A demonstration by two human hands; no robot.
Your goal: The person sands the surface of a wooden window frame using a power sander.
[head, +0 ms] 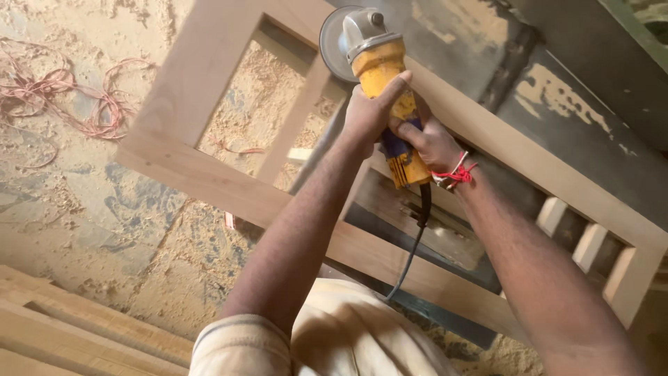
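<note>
Both my hands grip a yellow angle grinder with a grey metal head and a round disc. My left hand wraps the middle of the yellow body, thumb along its side. Just behind it, my right hand holds the blue-and-yellow rear grip; a red thread circles that wrist. The disc sits against an inner upright bar of a pale wooden frame. A black power cable hangs from the grinder's tail down toward my body.
Sawdust covers the floor under and around the frame. A tangle of pink cord lies at the upper left. Wooden planks are stacked at the lower left. A dark, peeling wall stands behind the frame's right side.
</note>
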